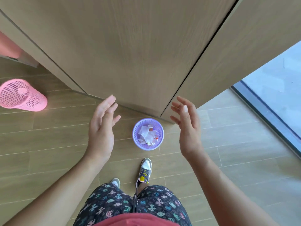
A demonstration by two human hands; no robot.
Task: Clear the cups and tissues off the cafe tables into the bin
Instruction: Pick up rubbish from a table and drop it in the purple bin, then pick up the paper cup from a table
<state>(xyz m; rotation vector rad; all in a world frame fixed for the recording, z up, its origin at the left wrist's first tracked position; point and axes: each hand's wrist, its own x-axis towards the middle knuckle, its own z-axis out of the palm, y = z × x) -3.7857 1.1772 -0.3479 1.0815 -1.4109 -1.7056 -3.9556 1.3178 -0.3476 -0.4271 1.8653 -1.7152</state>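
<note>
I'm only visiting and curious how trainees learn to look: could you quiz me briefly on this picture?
1. True or false: the left hand grips a cup.
2. Fill in: the pink bin stands on the person's ____ side.
3. Which bin holds crumpled white tissues? A: the purple bin. B: the pink bin.
Key: 1 false, the left hand and right hand are both open and empty; 2 left; 3 A.

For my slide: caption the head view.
Open, empty left hand and right hand flank purple bin holding crumpled tissues.
</note>
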